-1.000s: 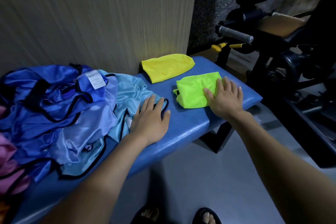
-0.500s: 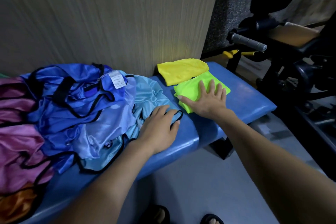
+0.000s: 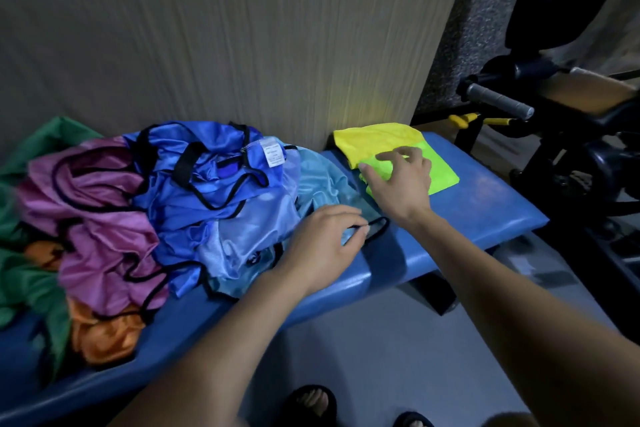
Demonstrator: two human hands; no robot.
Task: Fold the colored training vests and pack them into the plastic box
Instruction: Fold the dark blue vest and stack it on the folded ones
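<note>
The left hand (image 3: 325, 239) pinches the black-trimmed edge of the light-blue vest (image 3: 322, 180) in a narrow grip, at the right end of the heap of vests (image 3: 138, 204) on the blue surface (image 3: 485, 208). The right hand (image 3: 401, 180) hovers with fingers loosely spread, holding nothing, over the folded lime vest (image 3: 443, 173) — it overlaps the folded yellow vest (image 3: 377, 140) by the wall.

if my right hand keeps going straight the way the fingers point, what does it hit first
Probably the folded yellow vest. Your right hand is over the folded lime green vest, fingers aimed up and left toward the wall. The yellow one lies just ahead, though the hand's height above it is unclear.
</note>
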